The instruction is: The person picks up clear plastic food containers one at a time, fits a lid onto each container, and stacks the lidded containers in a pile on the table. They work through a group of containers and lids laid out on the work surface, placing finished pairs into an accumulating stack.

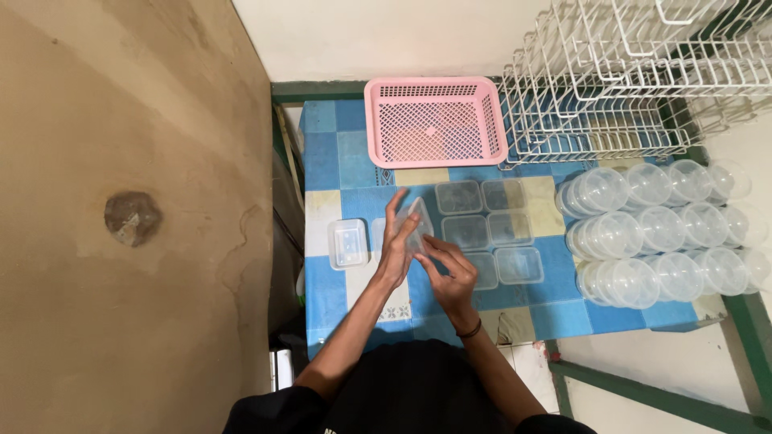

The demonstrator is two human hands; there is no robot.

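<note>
Clear plastic tub [416, 225], seemingly empty, gripped by left hand [398, 245] and right hand [450, 277]; empty tubs [489, 229] beside.

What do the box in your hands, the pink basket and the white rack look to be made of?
Box: thin clear plastic, glossy; the tablecloth shows through it. It is held between the left hand and right hand. Pink basket: opaque moulded plastic, matte, with a perforated lattice floor. White rack: thin rods in a grid, probably coated metal wire, though the coating cannot be confirmed.
</note>
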